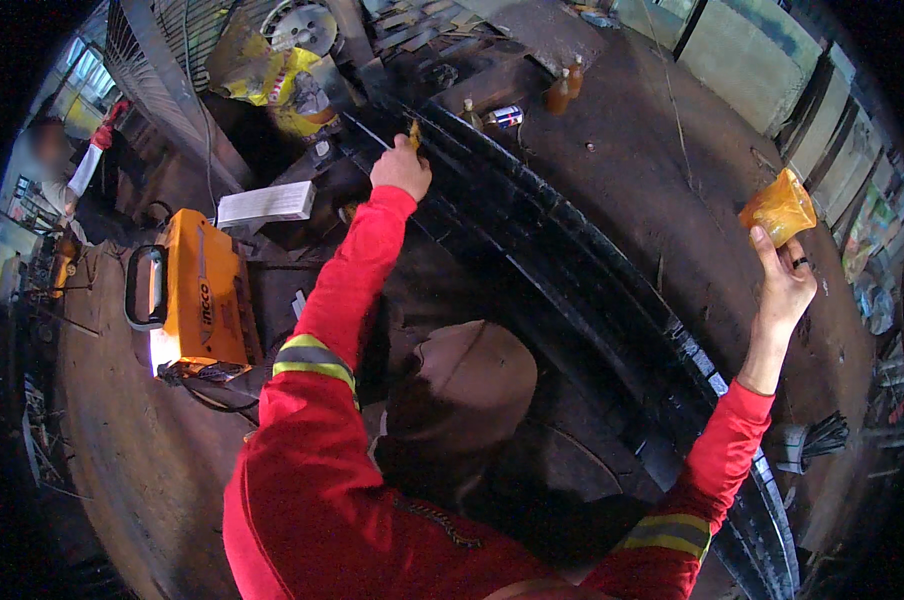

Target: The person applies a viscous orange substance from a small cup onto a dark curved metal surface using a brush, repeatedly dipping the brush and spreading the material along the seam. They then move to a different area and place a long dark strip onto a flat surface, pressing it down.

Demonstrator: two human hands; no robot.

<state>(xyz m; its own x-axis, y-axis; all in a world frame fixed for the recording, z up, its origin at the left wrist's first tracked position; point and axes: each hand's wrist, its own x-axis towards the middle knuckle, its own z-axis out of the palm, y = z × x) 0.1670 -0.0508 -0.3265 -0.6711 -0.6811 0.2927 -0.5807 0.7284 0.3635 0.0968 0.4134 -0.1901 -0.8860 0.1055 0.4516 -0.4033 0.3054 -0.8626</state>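
Observation:
My left hand (402, 170) reaches forward over a long black metal beam (562, 260), closed on a small yellow-brown thing (415, 133). Its tip points at the beam's far end, and the fingers hide most of it. Out to the right, my right hand (786, 284) is raised, gripping an orange-yellow translucent plastic container (778, 207) from below with thumb and fingers. The container looks open and soft-walled, and its contents cannot be made out. The beam runs diagonally from the far left to the near right between my arms.
An orange machine (204, 295) with a black handle stands at left, near a white box (265, 203). Beyond the beam are bottles (558, 95) and a can (504, 117). A yellow sack (297, 95) lies far left; rods (822, 440) at right. Another person (72, 185) is at far left.

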